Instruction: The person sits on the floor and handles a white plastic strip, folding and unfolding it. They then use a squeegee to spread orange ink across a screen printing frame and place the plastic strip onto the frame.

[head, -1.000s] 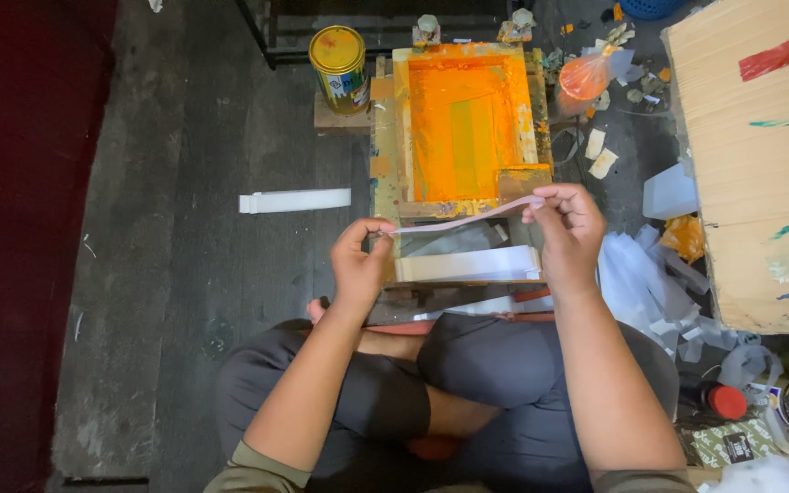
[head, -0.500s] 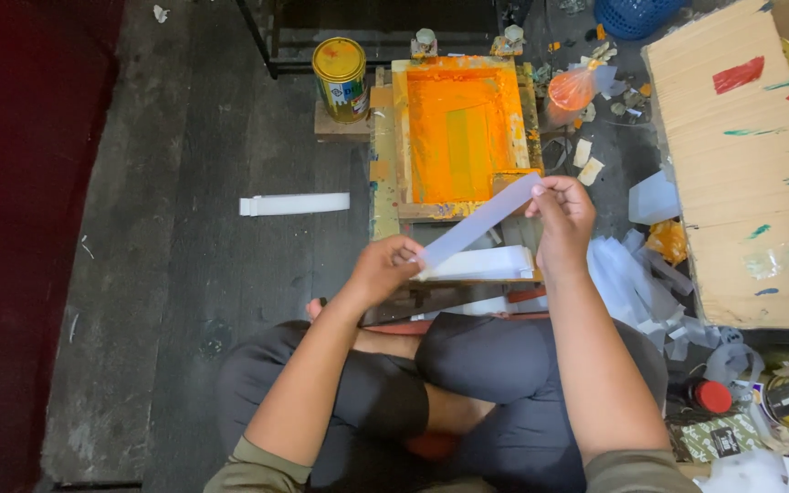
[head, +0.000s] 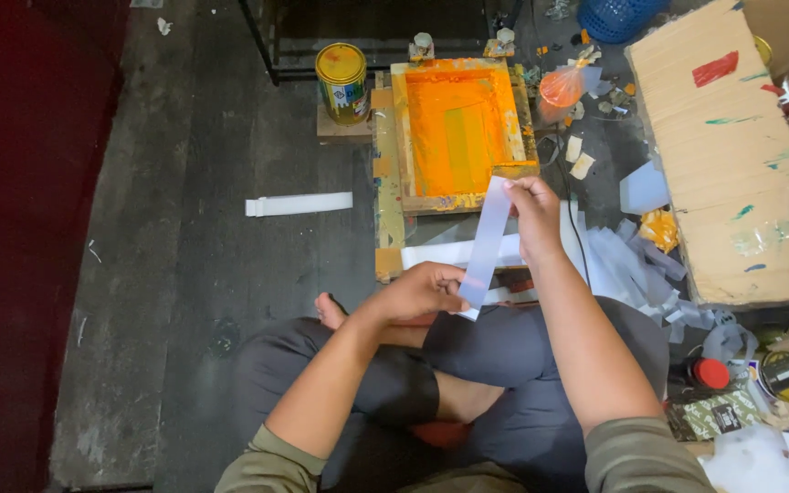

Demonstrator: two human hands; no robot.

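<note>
I sit cross-legged on a dark floor. A long pale grey-white strip [head: 488, 239] is stretched nearly upright between my hands. My right hand [head: 535, 212] pinches its top end, close to the near corner of a wooden screen-printing frame [head: 388, 173] whose mesh is covered in orange ink. My left hand [head: 422, 289] grips the strip's lower end above my knee. A white flat piece [head: 440, 251] lies under the strip, on the board in front of my legs.
A yellow paint can [head: 342, 80] stands left of the frame. Another white strip [head: 299, 204] lies on the floor to the left. A large cardboard sheet [head: 732, 155] lies at right, with a pile of pale strips [head: 636, 265] and small tins [head: 783, 374] near it.
The strip has swung from nearly level to nearly upright. My left hand has dropped toward my knee with its end, while my right hand stayed near the frame's corner.
</note>
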